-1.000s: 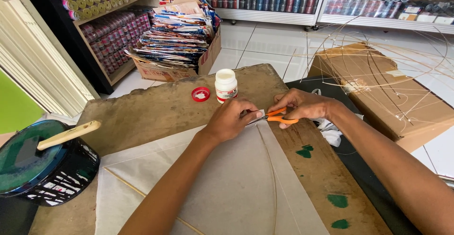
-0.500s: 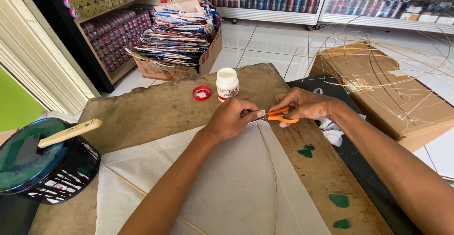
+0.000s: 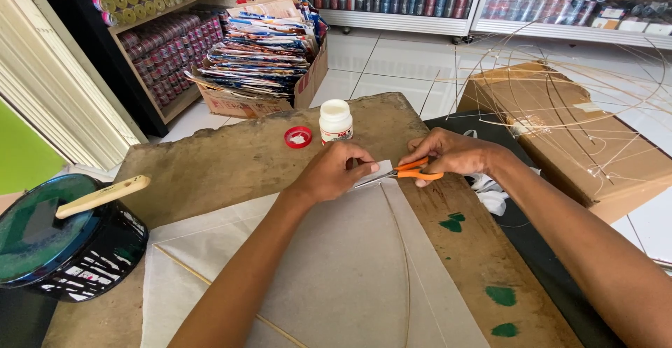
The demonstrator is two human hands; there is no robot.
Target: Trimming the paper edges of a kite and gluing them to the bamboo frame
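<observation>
A sheet of pale grey paper (image 3: 336, 278) lies on a worn brown board (image 3: 231, 166), with thin bamboo sticks (image 3: 404, 264) running across it. My left hand (image 3: 334, 171) pinches the paper's top corner. My right hand (image 3: 451, 155) holds orange-handled scissors (image 3: 406, 174), whose blades point left at that corner, close to my left fingers. A white glue bottle (image 3: 335, 121) stands open just behind my left hand, and its red cap (image 3: 298, 136) lies to its left.
A round dark tin with a wooden stick on it (image 3: 63, 236) sits at the left. A cardboard box of printed sheets (image 3: 262, 54) is behind the board. Another cardboard box (image 3: 581, 138) with thin bent sticks sits right. Shelves of cans line the back.
Both hands stay at the paper's top corner with the scissors; only slight shifts of the fingers and the view.
</observation>
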